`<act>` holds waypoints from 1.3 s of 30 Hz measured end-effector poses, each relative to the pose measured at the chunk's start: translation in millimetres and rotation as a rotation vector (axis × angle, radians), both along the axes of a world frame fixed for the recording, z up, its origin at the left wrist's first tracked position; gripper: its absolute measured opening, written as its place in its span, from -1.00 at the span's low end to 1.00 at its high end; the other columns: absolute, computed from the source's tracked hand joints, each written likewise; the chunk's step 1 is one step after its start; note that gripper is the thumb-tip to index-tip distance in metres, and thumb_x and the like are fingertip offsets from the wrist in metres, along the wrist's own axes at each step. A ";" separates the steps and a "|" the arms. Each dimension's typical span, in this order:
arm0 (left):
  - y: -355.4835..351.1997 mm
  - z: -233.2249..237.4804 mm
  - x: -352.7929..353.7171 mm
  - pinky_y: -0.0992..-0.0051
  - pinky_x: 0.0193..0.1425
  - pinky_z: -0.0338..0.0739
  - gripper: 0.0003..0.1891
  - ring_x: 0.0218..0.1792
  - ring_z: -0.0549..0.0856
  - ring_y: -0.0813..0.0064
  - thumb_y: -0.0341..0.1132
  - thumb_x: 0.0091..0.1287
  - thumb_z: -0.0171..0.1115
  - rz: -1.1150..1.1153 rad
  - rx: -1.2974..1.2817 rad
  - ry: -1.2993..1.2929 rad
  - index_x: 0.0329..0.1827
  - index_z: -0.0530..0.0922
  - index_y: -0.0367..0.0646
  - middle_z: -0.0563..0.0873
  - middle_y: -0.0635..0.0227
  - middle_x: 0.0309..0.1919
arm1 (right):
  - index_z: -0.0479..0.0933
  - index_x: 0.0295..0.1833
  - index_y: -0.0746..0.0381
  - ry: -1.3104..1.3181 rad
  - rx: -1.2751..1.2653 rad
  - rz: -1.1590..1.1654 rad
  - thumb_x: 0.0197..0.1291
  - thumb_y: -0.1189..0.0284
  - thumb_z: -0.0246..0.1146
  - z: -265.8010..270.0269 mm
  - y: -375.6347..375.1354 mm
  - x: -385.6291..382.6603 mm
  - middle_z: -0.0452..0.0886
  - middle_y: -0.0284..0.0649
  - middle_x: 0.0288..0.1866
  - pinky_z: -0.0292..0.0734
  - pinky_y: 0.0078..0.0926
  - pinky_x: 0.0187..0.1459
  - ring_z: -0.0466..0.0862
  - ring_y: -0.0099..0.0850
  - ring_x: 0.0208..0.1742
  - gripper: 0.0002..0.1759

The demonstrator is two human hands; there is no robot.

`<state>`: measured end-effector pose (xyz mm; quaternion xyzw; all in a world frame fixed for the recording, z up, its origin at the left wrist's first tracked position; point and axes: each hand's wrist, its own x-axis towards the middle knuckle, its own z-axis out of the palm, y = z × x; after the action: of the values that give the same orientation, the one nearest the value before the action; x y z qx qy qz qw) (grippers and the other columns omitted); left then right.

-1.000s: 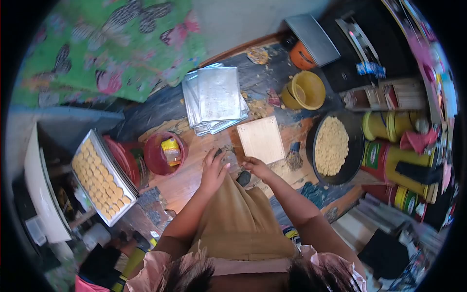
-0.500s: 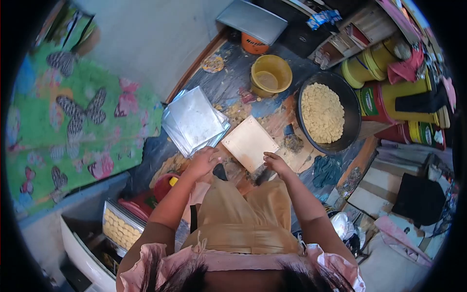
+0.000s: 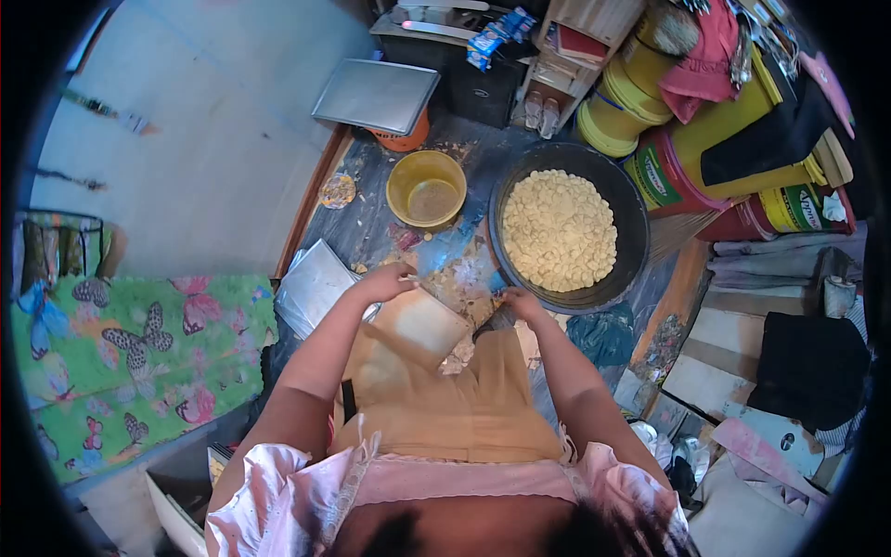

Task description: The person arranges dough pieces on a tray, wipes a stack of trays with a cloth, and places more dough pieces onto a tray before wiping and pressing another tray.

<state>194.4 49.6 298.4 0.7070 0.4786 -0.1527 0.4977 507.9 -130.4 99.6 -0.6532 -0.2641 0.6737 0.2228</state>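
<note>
A square, pale board (image 3: pixel 422 330), browned in places, lies between my knees at the front of my lap. My left hand (image 3: pixel 388 281) is over the board's far left edge, thumb and fingers apart, with nothing visible in it. My right hand (image 3: pixel 522 304) is right of the board, by the near rim of a black tub (image 3: pixel 640 246). Its fingers are loosely bent and point left; I see nothing held. The tub holds a heap of small, pale yellow dough pieces (image 3: pixel 559 227).
Several metal trays (image 3: pixel 320 290) lie stacked at left, partly behind my left forearm. A yellow bucket (image 3: pixel 426 188) stands ahead on the floor. Another tray (image 3: pixel 376 96) rests on an orange bucket (image 3: pixel 402 132). Large yellow buckets (image 3: pixel 613 116) and a dark cloth (image 3: pixel 601 336) are at right.
The view has swung, so the tub and buckets sit further left in it. My left hand has moved forward over the board's edge. My right hand has shifted away from the board toward the tub.
</note>
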 end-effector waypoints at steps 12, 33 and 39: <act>68.0 -147.9 -4.0 0.28 0.17 0.53 -0.51 0.08 0.67 0.08 -0.08 0.28 0.26 -0.262 -0.159 0.243 0.13 0.59 -0.28 0.69 -0.05 0.03 | 0.48 0.27 0.36 -0.026 0.156 -0.164 0.23 0.25 0.26 -89.8 44.9 -49.0 0.67 0.04 0.05 0.49 -0.31 0.10 0.67 -0.15 0.01 -0.43; 74.3 -682.3 -93.9 0.12 0.20 0.49 -0.68 0.01 0.65 -0.06 -0.30 0.30 0.13 -0.525 0.424 0.426 0.07 0.60 -0.21 0.68 -0.07 -0.06 | 0.40 0.40 0.02 0.067 -0.209 0.562 0.28 0.07 0.11 -329.2 114.9 -195.0 0.47 0.02 0.35 0.36 -0.13 0.33 0.49 -0.02 0.33 -0.40; 83.9 -689.4 -102.8 0.13 0.19 0.50 -0.66 -0.01 0.65 -0.08 -0.27 0.28 0.18 -0.439 0.585 0.339 0.07 0.61 -0.21 0.69 -0.08 -0.08 | 0.35 0.43 0.08 -0.236 -0.087 0.548 0.25 0.05 0.16 -377.0 149.9 -197.2 0.50 0.08 0.31 0.39 -0.12 0.32 0.53 0.00 0.29 -0.33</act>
<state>91.6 133.4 -391.0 0.8691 0.4146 -0.2273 0.1450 310.7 19.5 -277.5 -0.6405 -0.4255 0.6387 -0.0277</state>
